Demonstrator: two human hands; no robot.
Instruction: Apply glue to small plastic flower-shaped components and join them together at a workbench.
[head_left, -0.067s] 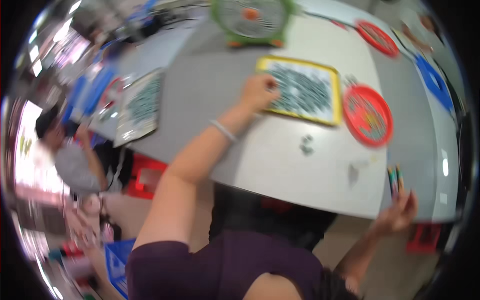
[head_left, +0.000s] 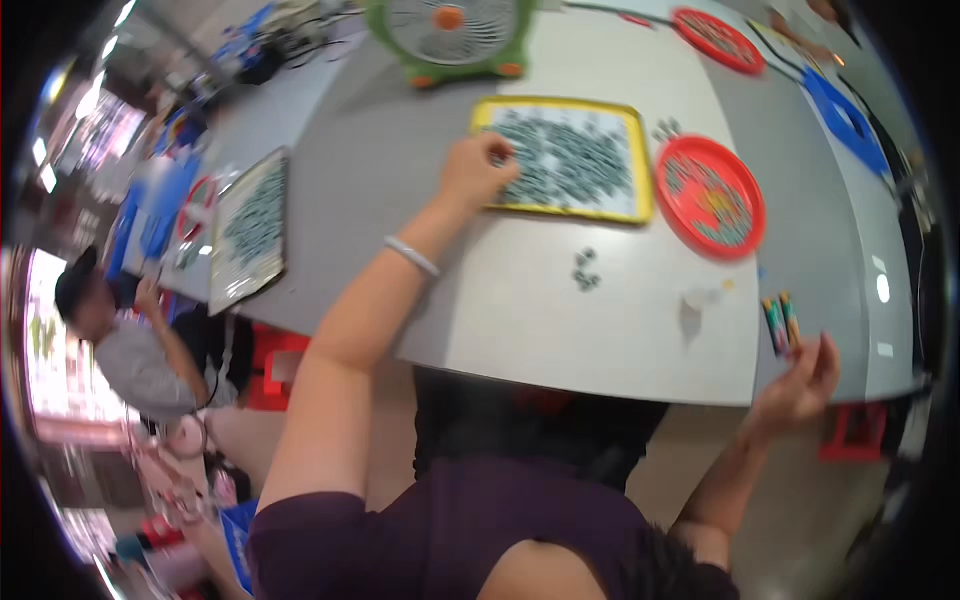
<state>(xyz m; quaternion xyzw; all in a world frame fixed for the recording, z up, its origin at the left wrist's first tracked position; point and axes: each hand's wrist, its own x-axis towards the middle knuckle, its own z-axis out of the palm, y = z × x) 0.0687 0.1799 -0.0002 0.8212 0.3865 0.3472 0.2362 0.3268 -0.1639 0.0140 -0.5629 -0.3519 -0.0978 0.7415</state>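
Observation:
My left hand (head_left: pixel 478 172) is over the left side of a yellow-rimmed tray (head_left: pixel 643 165). Its fingers are bent into a pinch, and whatever is between them is too small to name. Many small grey-green pieces (head_left: pixel 580 160) lie spread on the tray's white bottom. At the table's right front edge, my right hand (head_left: pixel 798 388) has its fingers curled together; I cannot make out what they hold. Just beyond those fingertips are two slim coloured tubes (head_left: pixel 775 325), side by side. A red round plate (head_left: pixel 757 190) with small grey and yellow pieces stands right of the tray.
A green fan (head_left: pixel 448 50) stands at the back. Several loose dark pieces (head_left: pixel 586 270) and a small whitish container (head_left: pixel 692 300) lie nearer me. Another piece-filled tray (head_left: pixel 250 235) is at left, near a seated person (head_left: pixel 150 350). A second red plate (head_left: pixel 718 40) sits far right.
The whole view has shifted, so the table things appear higher and further left. My left hand remains at the tray's left side, my right hand beside the tubes.

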